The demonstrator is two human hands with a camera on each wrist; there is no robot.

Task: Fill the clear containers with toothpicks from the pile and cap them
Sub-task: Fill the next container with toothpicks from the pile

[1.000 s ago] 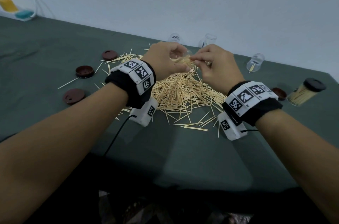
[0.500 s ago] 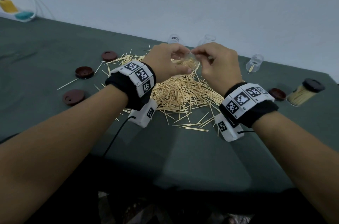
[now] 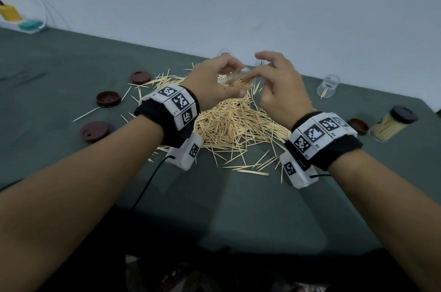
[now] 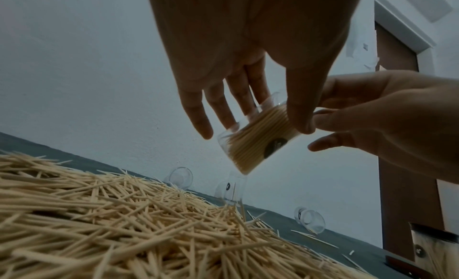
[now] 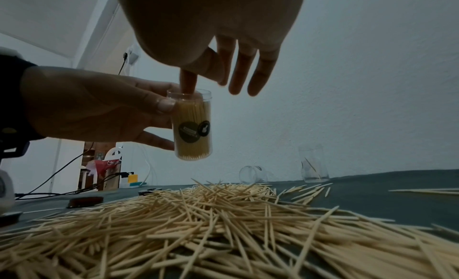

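My left hand (image 5: 99, 110) grips the clear container (image 5: 192, 126) packed with toothpicks, held above the pile (image 3: 229, 124) on the table (image 3: 238, 215) | my right hand (image 3: 279, 86) is spread, index fingertip (image 5: 187, 83) dipping into its uncapped mouth; other fingers apart

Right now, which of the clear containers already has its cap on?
The toothpick-filled container at the far right, with a dark cap. The held container and the near-empty ones near the wall are uncapped.
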